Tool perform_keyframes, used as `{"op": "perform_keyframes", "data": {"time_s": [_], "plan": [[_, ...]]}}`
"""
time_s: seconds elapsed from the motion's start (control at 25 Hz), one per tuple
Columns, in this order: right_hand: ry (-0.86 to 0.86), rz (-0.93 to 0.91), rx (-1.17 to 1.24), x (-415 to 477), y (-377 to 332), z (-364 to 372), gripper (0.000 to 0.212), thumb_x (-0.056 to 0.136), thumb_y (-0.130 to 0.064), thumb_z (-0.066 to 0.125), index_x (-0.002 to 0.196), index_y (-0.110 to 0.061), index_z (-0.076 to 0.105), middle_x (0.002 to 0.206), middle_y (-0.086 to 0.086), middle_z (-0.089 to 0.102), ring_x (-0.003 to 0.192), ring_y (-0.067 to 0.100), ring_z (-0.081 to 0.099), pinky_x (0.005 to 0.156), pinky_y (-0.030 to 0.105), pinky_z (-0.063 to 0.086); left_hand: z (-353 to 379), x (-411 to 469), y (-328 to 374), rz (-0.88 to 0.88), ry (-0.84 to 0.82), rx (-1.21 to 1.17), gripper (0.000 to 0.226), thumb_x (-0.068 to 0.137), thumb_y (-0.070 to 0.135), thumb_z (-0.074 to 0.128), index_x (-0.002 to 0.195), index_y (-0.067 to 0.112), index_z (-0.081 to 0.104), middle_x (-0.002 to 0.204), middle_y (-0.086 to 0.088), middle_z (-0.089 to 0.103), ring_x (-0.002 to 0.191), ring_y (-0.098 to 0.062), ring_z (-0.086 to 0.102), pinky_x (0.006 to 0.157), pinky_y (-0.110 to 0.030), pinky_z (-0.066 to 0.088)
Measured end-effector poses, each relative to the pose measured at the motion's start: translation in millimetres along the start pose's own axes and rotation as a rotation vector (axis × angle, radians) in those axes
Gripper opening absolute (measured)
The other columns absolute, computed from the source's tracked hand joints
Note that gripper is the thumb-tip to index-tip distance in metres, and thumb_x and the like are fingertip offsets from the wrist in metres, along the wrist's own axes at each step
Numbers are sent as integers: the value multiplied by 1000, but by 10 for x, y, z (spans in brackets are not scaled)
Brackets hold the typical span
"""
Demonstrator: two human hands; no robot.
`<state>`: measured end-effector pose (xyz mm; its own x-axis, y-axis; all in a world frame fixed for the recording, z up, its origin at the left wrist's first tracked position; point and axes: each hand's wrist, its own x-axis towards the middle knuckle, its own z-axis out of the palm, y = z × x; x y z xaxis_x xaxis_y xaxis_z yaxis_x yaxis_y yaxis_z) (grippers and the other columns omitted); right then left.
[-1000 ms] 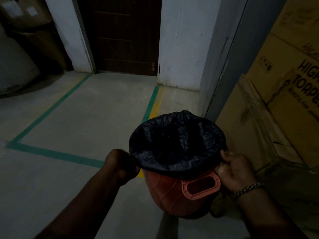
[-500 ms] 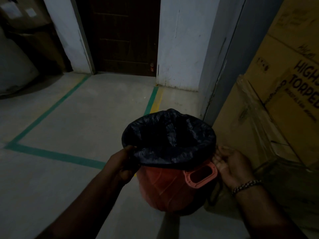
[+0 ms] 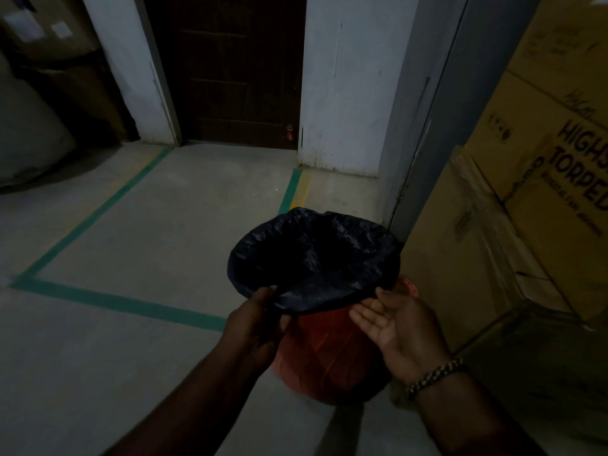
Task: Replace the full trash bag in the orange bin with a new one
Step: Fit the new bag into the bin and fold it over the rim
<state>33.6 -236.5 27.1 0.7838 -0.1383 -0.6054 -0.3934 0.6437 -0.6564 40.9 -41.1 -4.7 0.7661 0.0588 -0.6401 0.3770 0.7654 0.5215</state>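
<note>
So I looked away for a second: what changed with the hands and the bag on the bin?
The right hand let go of the black bag at the bin's side and now lies open, palm up, at its near edge. The left hand shifted nearer, fingers on the bag's hem. The bag still covers the orange bin.

You stood in what looked like a dim storage or warehouse corridor: a bare grey concrete floor (image 3: 138, 232) marked with green tape lines (image 3: 108, 302), tall stacked brown cardboard cartons (image 3: 513, 232) (printed lettering partly cut off), and a dark wooden door (image 3: 237, 70).
</note>
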Motion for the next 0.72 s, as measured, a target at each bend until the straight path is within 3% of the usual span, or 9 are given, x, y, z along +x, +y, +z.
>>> {"op": "perform_keyframes", "data": {"time_s": [0.12, 0.24, 0.32, 0.52, 0.72], "plan": [[-9, 4, 223, -26, 12, 19, 32, 97, -7, 56, 129, -2, 52, 125, 20, 55, 110, 36, 56, 103, 52, 46, 34, -67, -67, 9, -68, 6, 24, 97, 9, 57, 119, 8, 65, 93, -8, 73, 83, -21, 68, 74, -34, 56], [-29, 13, 314, -49, 91, 23, 31, 98, -13, 57, 127, -2, 56, 123, 17, 60, 110, 33, 59, 103, 52, 46, 84, -98, -124, 6, -100, 10, 25, 98, 10, 54, 121, 13, 62, 86, -4, 75, 71, -16, 72, 62, -30, 58], [-14, 14, 339, -52, 165, 20, 31, 97, -14, 57, 126, -3, 58, 127, 17, 60, 117, 33, 58, 105, 50, 45, 110, -123, -161, 7, -118, 21, 27, 99, 11, 53, 124, 15, 62, 84, -2, 76, 68, -13, 73, 62, -28, 58], [-9, 35, 300, -132, 301, 76, 14, 97, -15, 56, 107, -7, 63, 122, 16, 61, 115, 32, 58, 100, 45, 45, 150, -166, -270, -18, -170, 36, 34, 98, 10, 55, 132, 11, 61, 117, -11, 73, 94, -22, 70, 81, -35, 55], [-61, 48, 285, -124, 393, 99, 24, 98, -10, 55, 120, -2, 62, 113, 20, 68, 105, 33, 65, 89, 42, 52, 156, -194, -301, -58, -193, 58, 28, 97, 13, 58, 124, 10, 65, 115, -11, 74, 96, -22, 71, 86, -36, 56]]}}
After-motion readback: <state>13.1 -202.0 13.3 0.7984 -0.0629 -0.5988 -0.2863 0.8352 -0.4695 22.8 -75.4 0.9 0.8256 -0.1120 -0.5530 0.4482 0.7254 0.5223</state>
